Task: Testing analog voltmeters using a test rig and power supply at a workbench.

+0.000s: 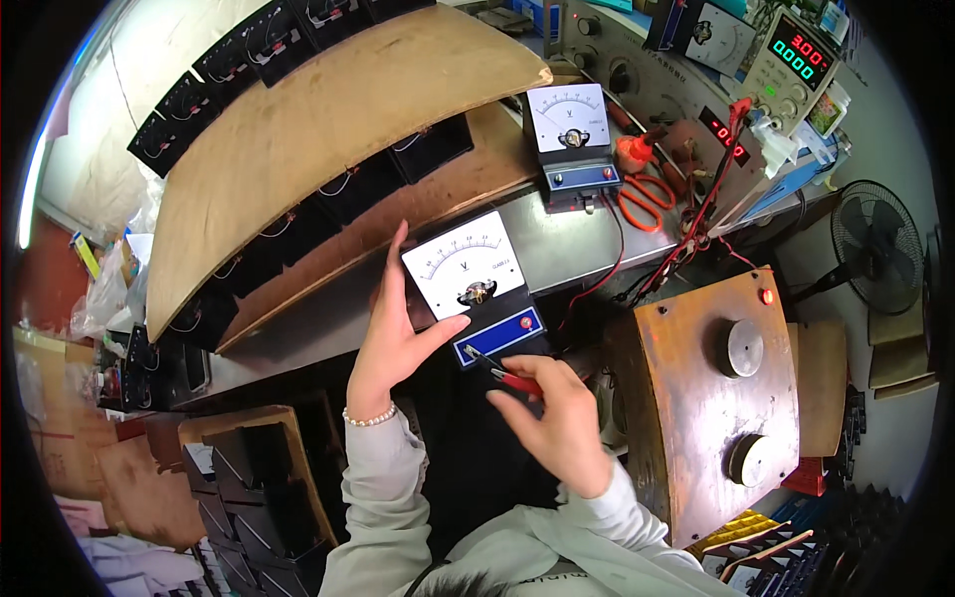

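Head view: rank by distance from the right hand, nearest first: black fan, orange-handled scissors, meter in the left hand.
From the right hand:
1. Meter: just ahead and left, gripped by the left hand.
2. Orange-handled scissors: farther ahead, slightly right.
3. Black fan: far out to the right.

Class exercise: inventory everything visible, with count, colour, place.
bench: 1, silver, centre
shelf: 1, tan, upper left
cases: many, black, on shelf
meter: 1, white-black-blue, centre
second meter: 1, same, upper centre
third meter: 1, white-black, upper right
tool: 1, red-handled, centre
scissors: 1, orange, upper right
power supply: 1, pale, upper right
leads: several, red, right
box: 1, brown, right
knobs: 2, grey, on box
fan: 1, black, right
left hand: 1, bare, on meter
right hand: 1, bare, on tool
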Available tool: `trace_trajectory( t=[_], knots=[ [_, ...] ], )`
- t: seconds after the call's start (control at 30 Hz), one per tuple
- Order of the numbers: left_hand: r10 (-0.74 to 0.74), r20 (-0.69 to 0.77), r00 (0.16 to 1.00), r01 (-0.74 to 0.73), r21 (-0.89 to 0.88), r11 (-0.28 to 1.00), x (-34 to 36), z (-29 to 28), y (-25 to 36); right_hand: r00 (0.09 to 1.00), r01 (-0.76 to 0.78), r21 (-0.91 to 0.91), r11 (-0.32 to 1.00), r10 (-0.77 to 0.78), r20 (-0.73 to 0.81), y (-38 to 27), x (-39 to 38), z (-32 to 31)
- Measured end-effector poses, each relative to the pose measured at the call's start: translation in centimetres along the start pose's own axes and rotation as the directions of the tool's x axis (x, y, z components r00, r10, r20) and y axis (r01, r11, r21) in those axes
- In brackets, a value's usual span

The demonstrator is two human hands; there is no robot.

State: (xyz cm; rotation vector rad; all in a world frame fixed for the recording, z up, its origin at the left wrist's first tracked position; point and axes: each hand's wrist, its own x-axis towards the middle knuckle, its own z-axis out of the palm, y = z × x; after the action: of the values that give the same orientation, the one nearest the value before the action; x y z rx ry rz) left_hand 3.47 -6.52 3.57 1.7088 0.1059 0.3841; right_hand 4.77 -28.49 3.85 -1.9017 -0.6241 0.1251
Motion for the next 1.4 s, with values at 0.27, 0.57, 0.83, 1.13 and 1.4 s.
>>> trace_trajectory(
  t=[0.27, 0.57, 0.83, 1.13, 1.4],
  knots=[
    [-0.028, -0.058, 0.998, 0.029, 0.015, 0.999, -0.3, -0.1, -1.2, 0.958, 0.265, -0.047, 0.963, -0.268, -0.099, 0.6, -1.0, -1.1],
    [-0.038, -0.134, 0.990, 0.070, 0.244, 0.967, -0.9, -1.2, -1.7, 0.995, -0.082, -0.115, 0.990, 0.076, -0.060, 4.1, -4.3, -1.5],
    [0.327, -0.178, 0.928, -0.040, 0.826, 0.562, -14.7, -5.1, 9.5, 0.999, -0.022, -0.107, 0.994, 0.026, 0.035, 6.5, -4.7, -1.2],
    [0.189, -0.483, 0.855, 0.506, 0.857, -0.102, -28.0, -19.1, 19.6, 0.967, 0.026, -0.181, 0.983, 0.021, 0.254, 8.5, -3.5, -0.8],
    [-0.101, -0.337, 0.936, 0.339, 0.941, -0.002, -27.2, -36.3, 8.9, 0.940, 0.232, -0.144, 0.962, -0.184, 0.288, 5.1, -3.2, 0.9]
  ],
)
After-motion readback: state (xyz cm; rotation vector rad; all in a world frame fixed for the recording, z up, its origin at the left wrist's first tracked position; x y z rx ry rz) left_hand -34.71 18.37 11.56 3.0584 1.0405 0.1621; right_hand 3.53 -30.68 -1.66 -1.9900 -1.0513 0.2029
